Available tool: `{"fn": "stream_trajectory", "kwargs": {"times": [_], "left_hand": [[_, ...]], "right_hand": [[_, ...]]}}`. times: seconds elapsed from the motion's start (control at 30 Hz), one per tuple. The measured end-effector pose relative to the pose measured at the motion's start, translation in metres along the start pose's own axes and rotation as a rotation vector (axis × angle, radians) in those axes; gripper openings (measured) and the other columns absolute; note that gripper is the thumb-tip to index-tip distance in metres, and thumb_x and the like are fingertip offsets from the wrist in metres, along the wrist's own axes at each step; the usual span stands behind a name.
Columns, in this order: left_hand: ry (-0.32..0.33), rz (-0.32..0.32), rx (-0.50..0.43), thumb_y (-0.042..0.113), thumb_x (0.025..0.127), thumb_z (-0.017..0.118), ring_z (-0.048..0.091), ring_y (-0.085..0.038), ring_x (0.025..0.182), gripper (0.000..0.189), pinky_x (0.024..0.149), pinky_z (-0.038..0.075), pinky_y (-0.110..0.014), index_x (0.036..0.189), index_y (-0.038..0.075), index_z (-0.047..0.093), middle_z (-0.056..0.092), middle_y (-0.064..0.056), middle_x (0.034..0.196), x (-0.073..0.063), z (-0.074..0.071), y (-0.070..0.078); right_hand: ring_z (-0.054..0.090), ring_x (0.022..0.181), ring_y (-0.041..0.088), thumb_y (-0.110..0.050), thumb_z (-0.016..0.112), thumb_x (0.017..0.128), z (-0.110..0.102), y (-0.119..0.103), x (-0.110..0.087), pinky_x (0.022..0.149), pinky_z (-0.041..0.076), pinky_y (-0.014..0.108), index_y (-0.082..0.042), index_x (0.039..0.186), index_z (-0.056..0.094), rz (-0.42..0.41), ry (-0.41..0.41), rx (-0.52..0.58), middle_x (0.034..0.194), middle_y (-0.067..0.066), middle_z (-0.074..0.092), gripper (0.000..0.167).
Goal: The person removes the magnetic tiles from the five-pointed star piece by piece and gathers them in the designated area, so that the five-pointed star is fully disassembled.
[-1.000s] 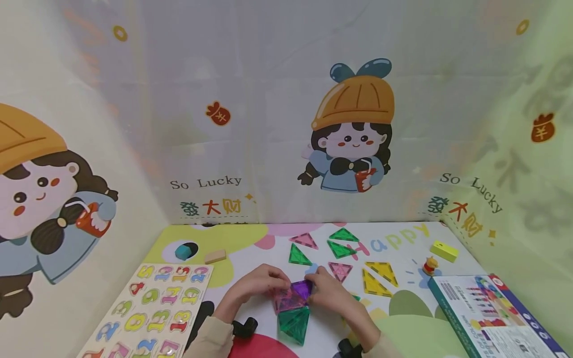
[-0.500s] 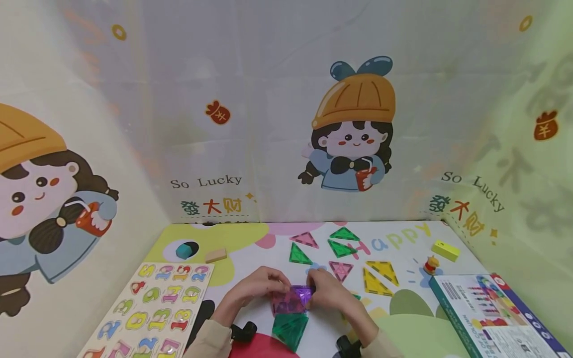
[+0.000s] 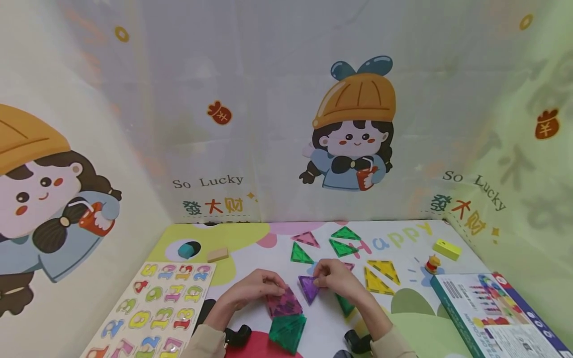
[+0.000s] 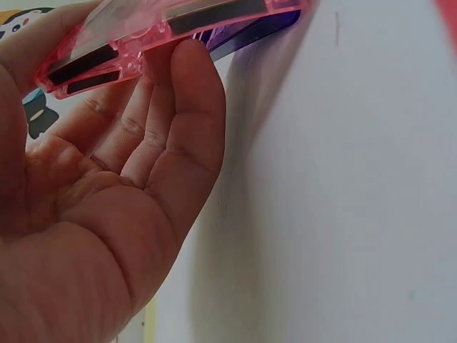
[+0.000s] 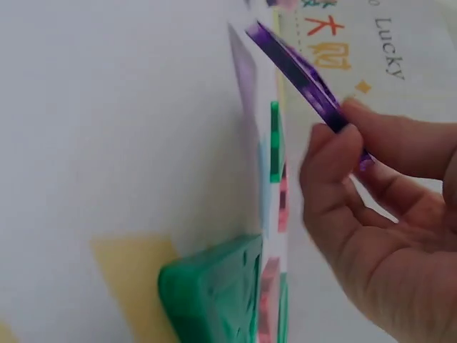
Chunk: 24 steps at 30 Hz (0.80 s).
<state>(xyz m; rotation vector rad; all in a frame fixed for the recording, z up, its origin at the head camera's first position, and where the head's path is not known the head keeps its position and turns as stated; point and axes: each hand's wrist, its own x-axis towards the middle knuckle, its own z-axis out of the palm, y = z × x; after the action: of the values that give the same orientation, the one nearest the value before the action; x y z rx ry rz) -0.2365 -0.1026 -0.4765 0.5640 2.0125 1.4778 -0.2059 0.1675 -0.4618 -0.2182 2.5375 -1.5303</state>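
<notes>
Nearest the near edge of the bench, about midway between its left and right edges, lies a green tile. Just beyond it is a pink tile; from above their edges seem to meet, though whether they are joined is unclear. The left hand pinches the pink tile by its far left corner, thumb and fingers closed on that corner, and the left wrist view shows it tilted.

The relation that counts is the gap between the pink tile and the purple triangle. The triangle stands just to the right of the pink tile, apart from it in the head view, its point toward the near edge and its broad end toward the far edge. The right hand is the nearer one: it pinches the triangle's right side between thumb and finger, clear of the bench, the other fingers bent.

A green triangle lies beside the right wrist. Farther off, right of that hand, lie two yellow triangles, and toward the far edge a pink triangle.
</notes>
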Motion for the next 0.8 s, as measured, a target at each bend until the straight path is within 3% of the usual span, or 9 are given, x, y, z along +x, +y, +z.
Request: {"fn": "stream_trajectory", "kwargs": {"times": [0.17,0.37,0.43,0.5,0.63,0.7,0.8], "left_hand": [[-0.037,-0.008,-0.040,0.022,0.091,0.070,0.058,-0.009,0.079,0.027,0.071,0.049,-0.024,0.107,0.000,0.071,0.071,0.003,0.091,-0.001,0.001,0.000],[-0.049,-0.016,-0.077,0.022,0.091,0.070,0.057,-0.009,0.077,0.025,0.069,0.048,-0.024,0.107,0.003,0.070,0.070,0.004,0.085,-0.001,0.001,-0.003],[-0.051,-0.022,-0.091,0.022,0.091,0.071,0.056,-0.009,0.075,0.023,0.068,0.047,-0.024,0.105,0.004,0.068,0.068,0.005,0.081,-0.001,0.002,-0.004],[-0.050,-0.027,-0.104,0.022,0.091,0.071,0.056,-0.009,0.073,0.022,0.068,0.046,-0.024,0.102,0.005,0.065,0.067,0.005,0.078,-0.001,0.002,-0.004],[-0.050,-0.033,-0.130,0.022,0.091,0.071,0.056,-0.009,0.072,0.021,0.067,0.045,-0.024,0.098,0.007,0.059,0.064,0.006,0.073,-0.001,0.002,-0.002],[-0.062,-0.030,-0.144,0.021,0.091,0.070,0.055,-0.008,0.071,0.021,0.067,0.045,-0.024,0.099,0.007,0.057,0.063,0.006,0.072,-0.001,0.002,-0.001],[-0.091,-0.019,-0.172,0.018,0.092,0.069,0.055,-0.008,0.072,0.020,0.068,0.046,-0.023,0.100,0.007,0.054,0.063,0.006,0.072,0.000,0.003,0.000]], "right_hand": [[0.054,0.072,0.017,-0.007,0.071,0.088,0.000,0.005,0.006,0.065,0.050,0.028,-0.006,0.092,0.066,0.050,0.137,-0.028,0.080,0.004,0.062,0.006],[0.054,0.080,0.017,-0.007,0.070,0.088,0.001,0.001,0.006,0.069,0.051,0.028,-0.007,0.095,0.070,0.017,0.222,-0.205,0.089,0.002,0.066,0.008],[0.055,0.083,0.017,-0.009,0.069,0.088,0.002,-0.003,0.002,0.070,0.051,0.028,-0.008,0.097,0.070,-0.005,0.208,-0.220,0.091,0.002,0.067,0.009],[0.056,0.085,0.017,-0.011,0.069,0.090,0.003,-0.007,-0.001,0.072,0.051,0.028,-0.008,0.100,0.071,-0.044,0.133,-0.217,0.094,0.001,0.068,0.011],[0.061,0.083,0.017,-0.017,0.066,0.093,0.010,-0.011,-0.006,0.071,0.053,0.029,-0.005,0.113,0.069,-0.073,-0.153,-0.081,0.098,0.004,0.070,0.024],[0.062,0.084,0.018,-0.018,0.064,0.093,0.015,-0.010,-0.008,0.070,0.054,0.029,-0.005,0.122,0.066,-0.049,-0.271,0.009,0.102,0.007,0.070,0.032],[0.062,0.088,0.018,-0.020,0.063,0.093,0.022,-0.008,-0.008,0.073,0.053,0.030,-0.007,0.130,0.062,0.000,-0.360,0.120,0.112,0.009,0.068,0.039]]}}
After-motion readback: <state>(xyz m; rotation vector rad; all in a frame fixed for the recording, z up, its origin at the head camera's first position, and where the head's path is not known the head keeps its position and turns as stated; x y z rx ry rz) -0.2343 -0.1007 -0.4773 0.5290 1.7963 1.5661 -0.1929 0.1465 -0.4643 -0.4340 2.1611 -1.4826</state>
